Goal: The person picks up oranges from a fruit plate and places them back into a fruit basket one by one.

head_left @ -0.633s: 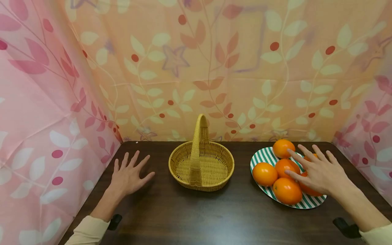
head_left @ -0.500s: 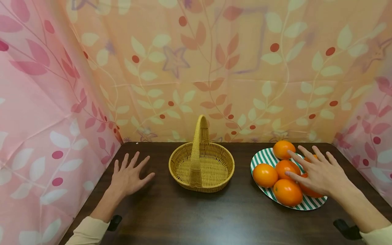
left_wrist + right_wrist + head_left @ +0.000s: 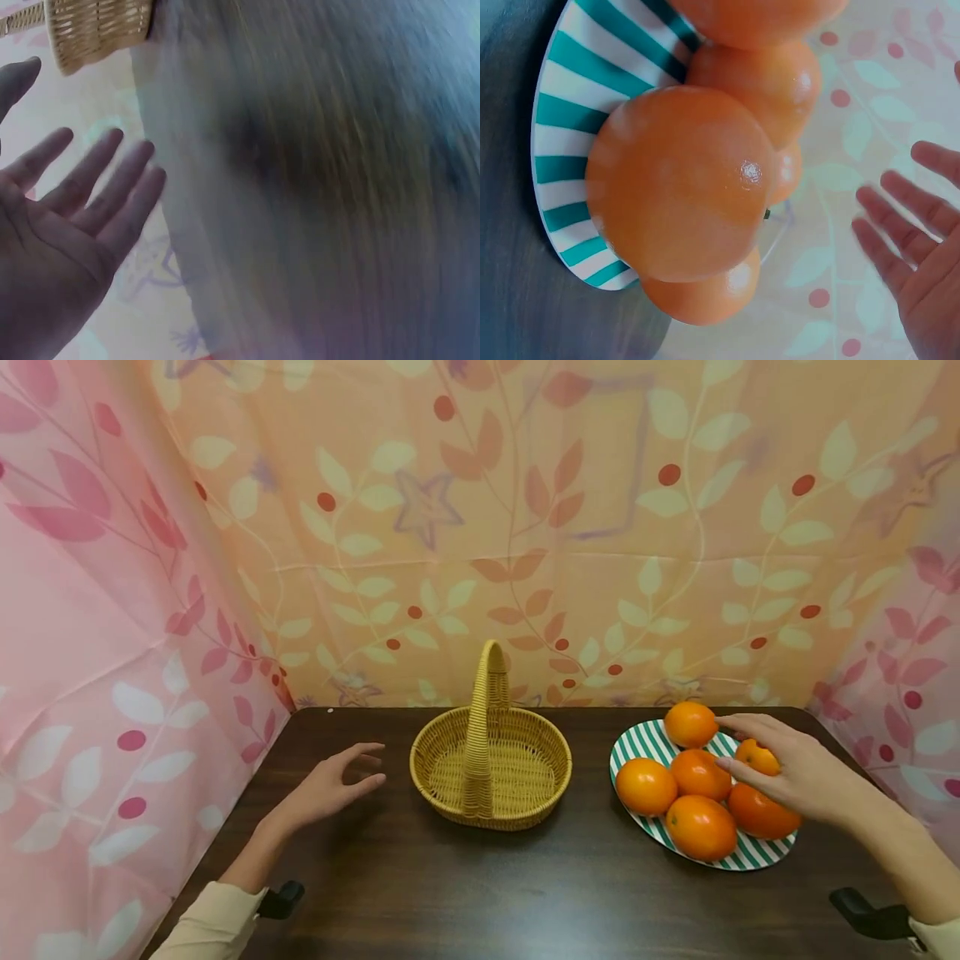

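Note:
A yellow wicker basket (image 3: 525,768) with one tall arched handle (image 3: 480,735) stands on the dark table, nothing inside it. To its left hovers my left hand (image 3: 322,789), fingers relaxed and holding nothing; the left wrist view shows the palm (image 3: 52,262) with the fingers apart. On the right, a green-and-white striped plate (image 3: 652,739) carries several oranges. My right hand (image 3: 802,768) is above the plate's right side, thumb and fingers spread over a partly hidden orange (image 3: 757,757). In the right wrist view, the fingers (image 3: 904,236) stand apart from the large near orange (image 3: 679,184).
The dark wooden table (image 3: 480,902) runs back to a patterned orange curtain (image 3: 487,527). Pink patterned cloth (image 3: 112,652) closes off the left side, with more at the right. Black wrist mounts (image 3: 281,900) stick out beside both sleeves.
Both hands have turned from palm-down with splayed fingers to thumb-side up, fingers drawn closer together. More of the oranges under the right hand now show. Basket and plate have stayed put.

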### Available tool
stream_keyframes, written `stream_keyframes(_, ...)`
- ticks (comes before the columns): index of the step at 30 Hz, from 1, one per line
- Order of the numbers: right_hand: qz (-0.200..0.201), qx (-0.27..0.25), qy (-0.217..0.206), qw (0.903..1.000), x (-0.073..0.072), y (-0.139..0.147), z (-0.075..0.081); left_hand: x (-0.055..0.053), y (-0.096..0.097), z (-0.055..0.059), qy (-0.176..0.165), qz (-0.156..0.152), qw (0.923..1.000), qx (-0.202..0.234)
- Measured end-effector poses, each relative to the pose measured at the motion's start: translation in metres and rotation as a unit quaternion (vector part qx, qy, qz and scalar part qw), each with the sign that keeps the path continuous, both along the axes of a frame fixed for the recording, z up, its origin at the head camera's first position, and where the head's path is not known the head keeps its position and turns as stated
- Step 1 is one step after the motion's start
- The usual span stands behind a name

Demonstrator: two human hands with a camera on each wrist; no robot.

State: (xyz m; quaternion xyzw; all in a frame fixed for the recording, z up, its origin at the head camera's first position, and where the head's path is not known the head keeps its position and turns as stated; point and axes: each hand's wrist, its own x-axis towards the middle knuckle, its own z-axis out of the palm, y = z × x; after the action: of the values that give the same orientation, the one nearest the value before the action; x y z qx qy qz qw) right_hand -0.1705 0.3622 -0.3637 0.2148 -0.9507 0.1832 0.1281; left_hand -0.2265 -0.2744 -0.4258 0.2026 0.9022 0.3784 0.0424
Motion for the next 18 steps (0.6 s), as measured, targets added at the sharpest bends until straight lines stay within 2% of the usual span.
stream_keyframes(3,0.023,-0.024,0.039,0.9987,-0.001,0.001,-0.003,-0.003,0.006,0.000,-0.016,-0.016,0.9988,0.045)
stream_keyframes(5,0.046,-0.040,0.051,0.9968,0.000,0.002,-0.007,-0.006,0.011,-0.001,-0.018,-0.026,0.9978,0.058)
stream_keyframes(10,0.073,-0.078,0.048,0.9931,0.006,0.003,-0.017,-0.011,0.026,-0.003,-0.022,-0.041,0.9962,0.074)
stream_keyframes(15,0.081,-0.090,0.040,0.9919,0.014,0.003,-0.022,-0.013,0.037,-0.004,-0.038,-0.061,0.9924,0.100)
stream_keyframes(18,0.082,-0.096,0.029,0.9916,0.019,0.002,-0.025,-0.014,0.041,-0.005,-0.037,-0.063,0.9922,0.101)
